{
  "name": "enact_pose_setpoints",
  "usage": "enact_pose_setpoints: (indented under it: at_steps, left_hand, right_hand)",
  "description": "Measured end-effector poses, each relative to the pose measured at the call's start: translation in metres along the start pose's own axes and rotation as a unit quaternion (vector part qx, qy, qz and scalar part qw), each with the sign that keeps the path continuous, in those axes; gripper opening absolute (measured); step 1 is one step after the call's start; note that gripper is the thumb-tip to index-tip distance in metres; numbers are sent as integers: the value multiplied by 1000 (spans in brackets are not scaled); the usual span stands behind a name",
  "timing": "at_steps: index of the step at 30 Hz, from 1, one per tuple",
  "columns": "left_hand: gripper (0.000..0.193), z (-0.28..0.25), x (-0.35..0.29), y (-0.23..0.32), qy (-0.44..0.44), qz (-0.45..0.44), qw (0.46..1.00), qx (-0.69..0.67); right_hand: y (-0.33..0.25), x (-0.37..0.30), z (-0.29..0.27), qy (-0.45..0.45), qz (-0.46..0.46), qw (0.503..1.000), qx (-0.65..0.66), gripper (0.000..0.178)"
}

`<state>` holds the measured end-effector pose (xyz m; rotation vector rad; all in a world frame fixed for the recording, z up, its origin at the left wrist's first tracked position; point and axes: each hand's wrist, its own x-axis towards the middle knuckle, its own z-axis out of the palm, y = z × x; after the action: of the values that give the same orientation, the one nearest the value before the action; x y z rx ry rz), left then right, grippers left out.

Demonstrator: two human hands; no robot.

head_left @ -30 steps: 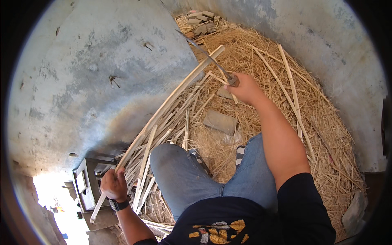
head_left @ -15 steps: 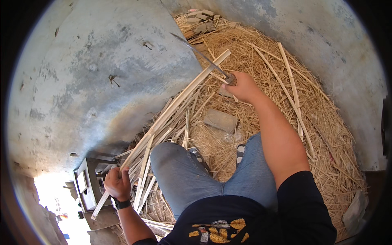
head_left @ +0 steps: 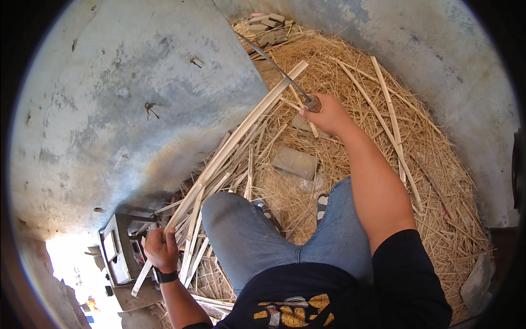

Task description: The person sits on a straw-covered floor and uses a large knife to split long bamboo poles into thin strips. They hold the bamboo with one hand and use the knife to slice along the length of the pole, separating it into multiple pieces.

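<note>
A long pale strip of split bamboo (head_left: 230, 143) runs slantwise from lower left to upper middle. My left hand (head_left: 161, 249), a dark watch on its wrist, is closed round the strip near its lower end. In my right hand (head_left: 330, 115) is the handle of a long, thin-bladed knife (head_left: 274, 61). Its dark blade points up and left, passing across the strip close to the far end. Whether the edge touches the strip, I cannot tell. More bamboo strips (head_left: 192, 236) lie in a loose heap beneath it, beside my left knee.
Straw-like shavings (head_left: 350, 71) cover the ground. A brick (head_left: 296, 161) lies ahead of my feet, and a pile of bricks (head_left: 267, 22) is at the far end. Weathered walls (head_left: 126, 82) stand left and right. A small metal-framed object (head_left: 121, 249) stands at lower left.
My left hand has shifted slightly right and down, and the strip's lower end has moved right with it. The knife's tip has swung a little upward and to the right.
</note>
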<state>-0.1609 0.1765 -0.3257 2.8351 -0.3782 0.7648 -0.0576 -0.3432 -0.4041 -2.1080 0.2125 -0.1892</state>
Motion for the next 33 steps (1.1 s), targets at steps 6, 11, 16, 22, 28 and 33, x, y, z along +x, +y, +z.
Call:
enact_pose_setpoints:
  at_steps: [6,11,16,22,28,33]
  left_hand:
    - [38,1,-10,-12,-2,22,1000,-2]
    - [38,0,-7,3,-25,-25,998,-57]
    - [40,9,-2,12,-13,-32,996,-83]
    - [44,14,4,27,-7,-21,994,-104]
    - [40,11,6,24,-13,-13,997,-70]
    - [38,19,15,31,-28,-14,998,-55]
  right_hand:
    - [-27,-12,2,32,-15,999,16,38]
    - [-27,-13,5,51,-37,997,49,40]
    - [-33,-23,10,-21,-76,997,23,33]
    - [-60,-39,17,-131,-188,956,-185,25]
    - [-35,-25,-12,-11,-69,997,-45,29]
    - [-53,-34,-1,-92,-78,990,-75,36]
